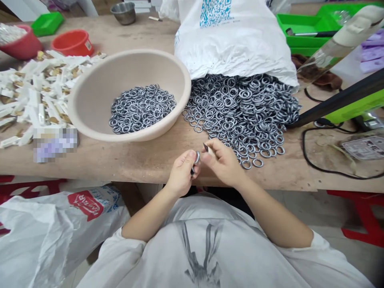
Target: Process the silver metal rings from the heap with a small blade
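Near the table's front edge, my left hand (181, 173) is closed on a grey ring (197, 157), pinched between thumb and fingers. Just to its right, my right hand (224, 163) grips a small thin tool with a dark tip (205, 147); most of the tool is hidden in the fingers, so its kind is unclear. The two hands are close together. Behind them a big pile of grey rings (240, 104) spills from a white sack (237, 48). A beige basin (90, 96) to the left holds many similar rings (142, 110).
White pieces (39, 88) lie heaped at the left, beside a red bowl (72, 42). A metal bowl (123, 13) stands at the back. On the right are green trays (300, 25), a slanted black bar (339, 98) and a black cord (304, 150). A plastic bag (60, 224) sits below the table.
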{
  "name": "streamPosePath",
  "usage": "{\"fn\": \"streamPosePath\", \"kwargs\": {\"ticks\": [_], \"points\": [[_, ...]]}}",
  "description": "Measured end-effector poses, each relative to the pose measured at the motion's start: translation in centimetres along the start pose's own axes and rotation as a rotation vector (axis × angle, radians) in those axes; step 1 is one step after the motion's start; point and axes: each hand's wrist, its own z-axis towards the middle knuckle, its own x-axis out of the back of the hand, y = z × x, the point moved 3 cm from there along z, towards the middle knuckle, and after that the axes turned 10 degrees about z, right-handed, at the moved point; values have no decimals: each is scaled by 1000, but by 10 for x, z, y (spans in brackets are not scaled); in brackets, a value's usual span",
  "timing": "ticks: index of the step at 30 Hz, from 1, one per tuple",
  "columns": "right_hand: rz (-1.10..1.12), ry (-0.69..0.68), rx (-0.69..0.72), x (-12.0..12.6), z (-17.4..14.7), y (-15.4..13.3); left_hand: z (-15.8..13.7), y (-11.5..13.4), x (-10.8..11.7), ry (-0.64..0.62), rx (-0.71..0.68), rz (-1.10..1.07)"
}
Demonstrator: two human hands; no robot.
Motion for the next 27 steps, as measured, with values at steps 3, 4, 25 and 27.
{"fn": "streamPosePath", "kwargs": {"ticks": [3, 4, 25, 27], "points": [[-14, -82, -35, -8, 16, 0, 2, 3, 11, 68, -19, 21], [-94, -88, -72, -7, 25, 3, 2, 5, 14, 71, -25, 13], [227, -634, -338, 20, 36, -21, 25, 14, 20, -176, -88, 431], [288, -568, -387, 20, 30, -16, 25, 11, 13, -245, -91, 453]]}}
